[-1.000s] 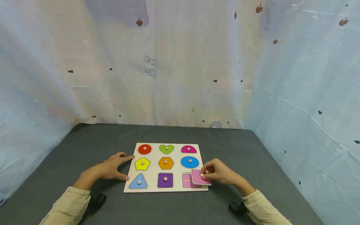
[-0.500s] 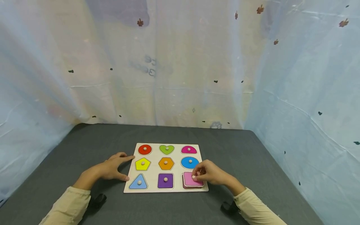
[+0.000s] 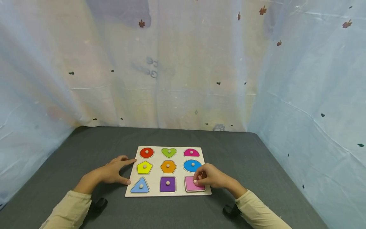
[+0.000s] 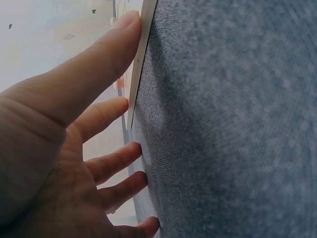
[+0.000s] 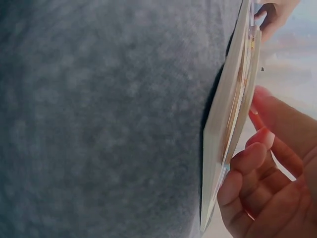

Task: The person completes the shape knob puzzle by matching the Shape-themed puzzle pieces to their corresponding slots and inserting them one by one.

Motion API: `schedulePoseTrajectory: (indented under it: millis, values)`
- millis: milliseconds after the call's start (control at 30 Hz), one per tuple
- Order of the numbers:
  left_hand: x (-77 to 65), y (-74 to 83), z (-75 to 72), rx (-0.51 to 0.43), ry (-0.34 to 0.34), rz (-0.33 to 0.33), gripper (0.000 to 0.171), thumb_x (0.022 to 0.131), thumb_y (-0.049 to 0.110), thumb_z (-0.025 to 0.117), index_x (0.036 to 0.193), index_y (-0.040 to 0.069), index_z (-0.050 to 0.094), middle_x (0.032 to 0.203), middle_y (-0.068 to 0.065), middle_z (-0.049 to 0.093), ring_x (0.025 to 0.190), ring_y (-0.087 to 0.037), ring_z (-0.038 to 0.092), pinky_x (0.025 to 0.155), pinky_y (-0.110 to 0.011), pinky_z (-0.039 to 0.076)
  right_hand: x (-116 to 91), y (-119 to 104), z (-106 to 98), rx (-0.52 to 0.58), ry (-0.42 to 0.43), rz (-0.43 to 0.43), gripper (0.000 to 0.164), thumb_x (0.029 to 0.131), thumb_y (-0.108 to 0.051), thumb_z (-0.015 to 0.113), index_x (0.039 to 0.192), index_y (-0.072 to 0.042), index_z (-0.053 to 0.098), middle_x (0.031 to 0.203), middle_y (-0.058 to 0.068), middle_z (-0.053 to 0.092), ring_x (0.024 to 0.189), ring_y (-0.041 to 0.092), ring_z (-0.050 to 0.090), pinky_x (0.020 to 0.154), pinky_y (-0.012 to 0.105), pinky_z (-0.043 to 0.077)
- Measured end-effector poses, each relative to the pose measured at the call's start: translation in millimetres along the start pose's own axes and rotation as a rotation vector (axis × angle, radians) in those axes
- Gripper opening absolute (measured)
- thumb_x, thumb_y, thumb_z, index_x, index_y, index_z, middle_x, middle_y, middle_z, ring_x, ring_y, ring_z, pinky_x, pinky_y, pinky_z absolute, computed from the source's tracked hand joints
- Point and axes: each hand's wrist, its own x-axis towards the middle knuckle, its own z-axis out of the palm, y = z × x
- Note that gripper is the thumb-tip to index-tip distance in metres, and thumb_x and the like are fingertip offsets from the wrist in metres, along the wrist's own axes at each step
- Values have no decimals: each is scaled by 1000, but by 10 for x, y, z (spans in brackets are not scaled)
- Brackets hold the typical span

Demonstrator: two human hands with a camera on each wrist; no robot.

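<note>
A pale wooden peg puzzle board (image 3: 154,192) lies on the dark table. My right hand (image 3: 213,176) pinches the small knob of a pink rectangular puzzle piece (image 3: 190,187) over the board's near right corner. In the right wrist view, the piece's edge (image 5: 247,106) stands slightly proud of the board and a little tilted. Along the board's left edge rests my left hand (image 3: 114,170), fingers spread, with thumb and forefinger touching the side. The left wrist view shows the thumb (image 4: 130,25) on the rim and the other fingers extended near the cloth.
Other knobbed pieces sit in the board: a purple square (image 3: 163,188), a blue triangle (image 3: 136,189), a blue oval (image 3: 187,165), an orange hexagon (image 3: 168,170) and several more. Grey cloth covers the table (image 3: 160,213). A patterned curtain (image 3: 183,63) hangs behind and at both sides.
My right hand has moved the pink piece left and down onto its recess, from a tilted position at the board's right edge. My left hand has stayed at the board's left edge.
</note>
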Motion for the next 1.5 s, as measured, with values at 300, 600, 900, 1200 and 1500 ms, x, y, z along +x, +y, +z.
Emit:
schedulePoseTrajectory:
  millis: [300, 600, 900, 1200, 1500]
  values:
    - [-5, -10, -1, -2, 5, 11, 96, 75, 43, 88, 154, 13, 43, 149, -30, 38, 134, -52, 38, 101, -76, 34, 19, -18, 10, -44, -12, 18, 8, 88, -12, 78, 86, -5, 75, 68, 2, 57, 60, 4, 47, 56, 16, 38]
    - [6, -40, -8, 1, 8, 8, 96, 75, 44, 87, 154, 13, 43, 149, -29, 39, 133, -52, 39, 100, -76, 35, 64, -27, 3, -74, -11, 23, 9, 88, -13, 79, 86, -6, 75, 67, 1, 57, 60, 4, 47, 56, 17, 39]
    - [14, -64, -7, 4, 4, 8, 96, 75, 45, 87, 154, 13, 43, 148, -29, 39, 133, -52, 39, 101, -77, 33, 83, -34, 16, -87, -14, 19, 8, 88, -11, 79, 85, -5, 74, 68, 2, 57, 59, 3, 47, 56, 16, 38]
    - [35, -92, -1, 4, -4, 1, 96, 75, 46, 87, 154, 14, 42, 149, -28, 38, 134, -52, 39, 101, -77, 33, 85, -42, 26, -105, -13, 18, 8, 88, -11, 78, 83, -6, 73, 68, 4, 58, 60, 3, 47, 56, 16, 39]
    - [44, -92, 0, 10, 3, -2, 96, 75, 46, 87, 154, 15, 42, 149, -28, 39, 133, -51, 40, 100, -76, 35, 88, -55, 32, -104, -27, 30, 8, 88, -12, 79, 85, -7, 73, 69, 5, 59, 61, 5, 48, 57, 16, 39]
